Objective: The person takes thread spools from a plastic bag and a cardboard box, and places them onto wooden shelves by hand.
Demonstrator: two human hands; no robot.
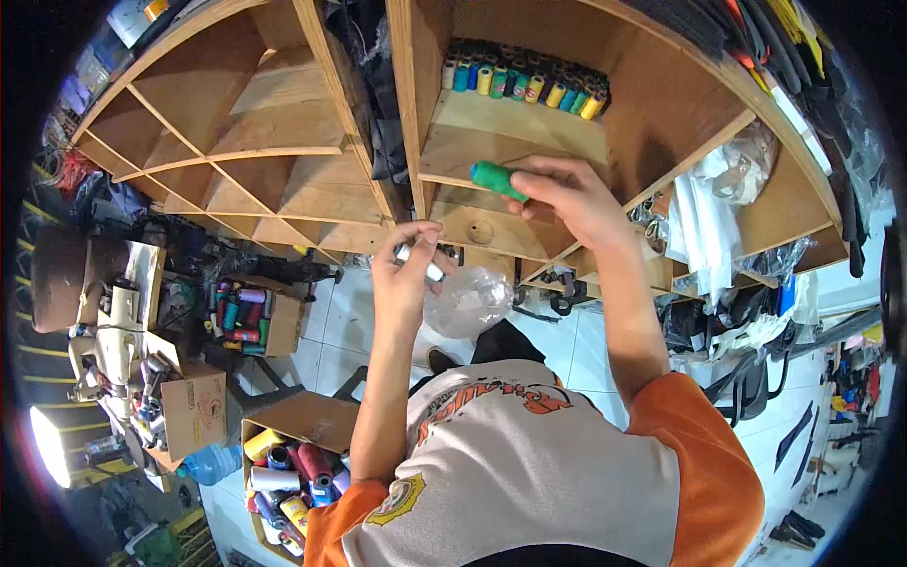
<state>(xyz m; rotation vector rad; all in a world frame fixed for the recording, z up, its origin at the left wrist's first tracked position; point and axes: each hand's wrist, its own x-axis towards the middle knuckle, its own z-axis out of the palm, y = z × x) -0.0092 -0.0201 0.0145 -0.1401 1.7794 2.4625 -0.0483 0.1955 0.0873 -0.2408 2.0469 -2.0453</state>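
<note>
Raised in front of the shelf, my right hand (567, 197) has its fingers closed on a green thread spool (497, 180). My left hand (408, 269), lower and to the left, pinches a small white spool (430, 267), partly covered by the fingers. Below and between the hands is a clear plastic bag (468, 302); whether a hand touches it I cannot tell. On the upper shelf (520, 132), beyond my right hand, several thread spools (521, 87) in yellow, green, blue and white stand upright in rows.
A cardboard box (321, 420) of large thread cones stands at the lower left, with another box (283, 324) of spools beyond it. A sewing machine (118, 326) is at the far left. White plastic (704, 222) hangs from the right shelf.
</note>
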